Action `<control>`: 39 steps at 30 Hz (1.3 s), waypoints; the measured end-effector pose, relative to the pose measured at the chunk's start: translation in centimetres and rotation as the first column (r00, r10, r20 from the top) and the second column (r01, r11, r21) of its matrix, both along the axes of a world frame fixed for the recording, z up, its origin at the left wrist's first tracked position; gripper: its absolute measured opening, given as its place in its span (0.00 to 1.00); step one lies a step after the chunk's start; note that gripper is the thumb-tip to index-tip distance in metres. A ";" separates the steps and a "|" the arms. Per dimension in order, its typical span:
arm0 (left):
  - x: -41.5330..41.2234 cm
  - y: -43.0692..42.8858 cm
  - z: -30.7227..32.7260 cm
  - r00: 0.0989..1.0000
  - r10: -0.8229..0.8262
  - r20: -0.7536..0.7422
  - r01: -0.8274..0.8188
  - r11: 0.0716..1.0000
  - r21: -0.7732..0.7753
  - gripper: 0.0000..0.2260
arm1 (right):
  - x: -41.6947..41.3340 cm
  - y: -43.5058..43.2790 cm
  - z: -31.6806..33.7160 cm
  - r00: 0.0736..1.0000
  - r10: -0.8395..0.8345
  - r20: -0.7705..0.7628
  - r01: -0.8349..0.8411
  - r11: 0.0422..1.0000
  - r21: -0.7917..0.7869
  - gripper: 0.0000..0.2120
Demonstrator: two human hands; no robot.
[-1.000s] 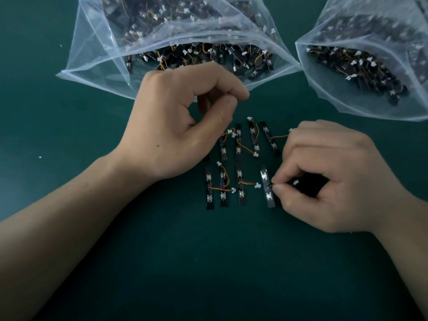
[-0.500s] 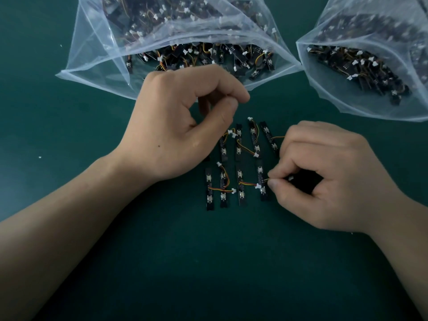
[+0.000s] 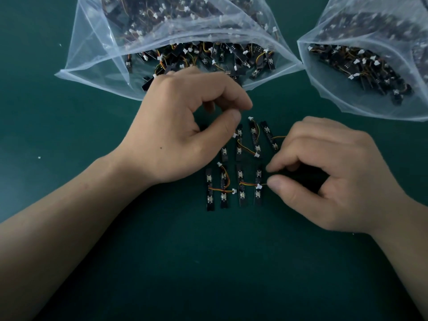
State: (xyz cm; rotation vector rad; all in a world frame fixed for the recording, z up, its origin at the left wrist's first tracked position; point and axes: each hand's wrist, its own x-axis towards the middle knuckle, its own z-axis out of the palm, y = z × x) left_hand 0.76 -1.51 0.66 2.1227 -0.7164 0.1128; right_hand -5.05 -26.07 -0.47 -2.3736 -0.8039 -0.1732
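Small black push-button strip [image 3: 258, 193], tilted before, now square in bottom row [image 3: 241, 194], your right hand [image 3: 328, 177] curled at its wire [image 3: 264, 184], left hand [image 3: 183, 126] curled, unmoved, can't tell either grip.

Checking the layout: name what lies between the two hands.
In the head view, two rows of small black wired button boards lie on the green mat between the left hand and right hand.

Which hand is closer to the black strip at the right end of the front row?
Right. The right hand has its thumb tip just right of that black strip; the left hand is farther away, up and to the strip's left.
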 end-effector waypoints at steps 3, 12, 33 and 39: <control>-0.1 0.0 0.1 1.000 -0.028 0.000 0.028 0.999 0.043 0.09 | 0.1 0.0 0.0 0.989 -0.150 0.013 0.149 0.988 0.047 0.04; -0.2 0.0 0.3 0.998 -0.054 -0.021 0.056 0.996 0.072 0.12 | 0.4 0.2 -0.1 0.937 -0.339 -0.082 0.338 0.941 -0.025 0.10; 0.3 0.2 0.0 0.942 0.311 0.126 -0.318 0.947 0.038 0.12 | 0.3 0.3 -0.2 0.930 -0.362 -0.069 0.366 0.929 0.051 0.07; 0.5 -0.1 -0.9 0.911 0.405 0.080 -0.406 0.843 0.353 0.09 | 0.4 0.2 -0.2 0.940 -0.337 -0.053 0.340 0.940 0.038 0.06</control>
